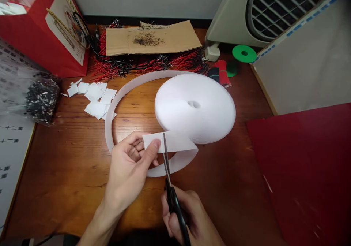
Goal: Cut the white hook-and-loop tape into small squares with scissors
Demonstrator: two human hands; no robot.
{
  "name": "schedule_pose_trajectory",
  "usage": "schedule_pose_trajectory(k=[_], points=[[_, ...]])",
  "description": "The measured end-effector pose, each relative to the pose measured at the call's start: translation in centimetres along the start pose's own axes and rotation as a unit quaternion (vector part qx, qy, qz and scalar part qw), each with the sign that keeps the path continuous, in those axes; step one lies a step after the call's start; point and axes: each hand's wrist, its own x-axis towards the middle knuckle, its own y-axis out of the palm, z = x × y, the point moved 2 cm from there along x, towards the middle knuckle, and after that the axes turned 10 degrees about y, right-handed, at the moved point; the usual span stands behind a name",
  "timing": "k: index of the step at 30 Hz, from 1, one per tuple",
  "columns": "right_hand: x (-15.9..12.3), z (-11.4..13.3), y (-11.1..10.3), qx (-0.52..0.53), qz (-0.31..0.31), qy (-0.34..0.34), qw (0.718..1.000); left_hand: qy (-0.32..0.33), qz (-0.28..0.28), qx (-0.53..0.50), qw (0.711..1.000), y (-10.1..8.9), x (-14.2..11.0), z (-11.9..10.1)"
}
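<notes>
A big roll of white tape point(195, 107) lies flat on the wooden table point(65, 172), its loose strip point(111, 107) looping round to the front. My left hand point(131, 169) pinches the end of that strip point(153, 142) between thumb and fingers. My right hand point(186, 218) grips black-handled scissors point(171, 191), whose blades stand upright across the strip just right of my left thumb. A heap of cut white squares point(94, 100) lies at the left of the table.
A red bag point(41, 33) stands at the back left, a plastic bag of small dark parts point(41, 97) beside it. Red wires point(153, 64) and cardboard point(150, 37) lie at the back. A red sheet point(304, 165), a board point(301, 63), a fan point(260, 11) and a green ring point(244, 53) fill the right.
</notes>
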Motion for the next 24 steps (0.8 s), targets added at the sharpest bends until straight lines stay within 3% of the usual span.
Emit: schedule_pose_trajectory(k=[4, 13, 24], points=[[1.4, 0.4, 0.2, -0.011, 0.062, -0.037, 0.997, -0.019, 0.011, -0.017, 1.000, 0.3, -0.1, -0.3], [0.7, 1.5, 0.0, 0.017, 0.044, -0.001, 0.999, -0.035, 0.041, 0.017, 0.998, 0.3, 0.1, -0.8], [0.4, 1.9, -0.4, 0.024, 0.028, 0.010, 0.999, -0.026, 0.035, 0.011, 0.999, 0.7, 0.1, -0.9]])
